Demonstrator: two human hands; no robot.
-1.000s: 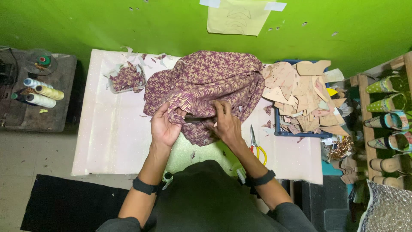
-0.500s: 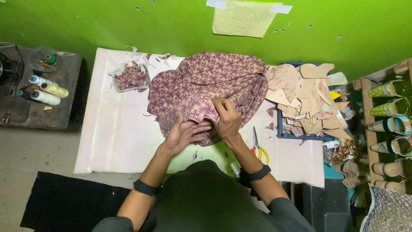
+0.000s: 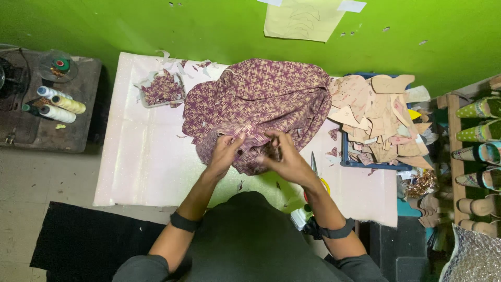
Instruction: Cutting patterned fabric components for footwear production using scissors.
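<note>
pale pink worktable (image 3: pixel 146 172) seen from above, pushed against a bright green wall (image 3: pixel 209 26), grey floor and a black mat (image 3: pixel 78 245) at lower left; dark side stand (image 3: pixel 57 130) to the left w/ thread spools (image 3: pixel 57 104) in white, yellow and green lying on it

tan paper sheet (image 3: pixel 302 21) stuck to the wall at top centre, rectangular, faint curved outlines drawn on it, white tape at the corners; no packages legible; small clear tray of fabric scraps (image 3: pixel 162 89) at the table's far left corner; blue tray (image 3: pixel 347 159) on the right, heaped w/ beige cut pattern pieces (image 3: pixel 376 115); shelves at far right w/ green and patterned shoes (image 3: pixel 480 130), some only partly in view; scissors w/ yellow handles (image 3: pixel 317 175) lying just right of the right wrist, partly hidden

purple-and-cream woven-print fabric (image 3: pixel 261 99) bunched in a big heap mid-table, near edge hanging toward the body; left hand (image 3: pixel 224 151) clenched on the fabric's front edge, fingers curled into the folds; right hand (image 3: pixel 282 154) just beside it, pinching a small fold of the same edge betw. thumb and fingers; both hands at the near rim of the heap, bulk of the cloth lying beyond them toward the wall; dark bands on both wrists
</note>
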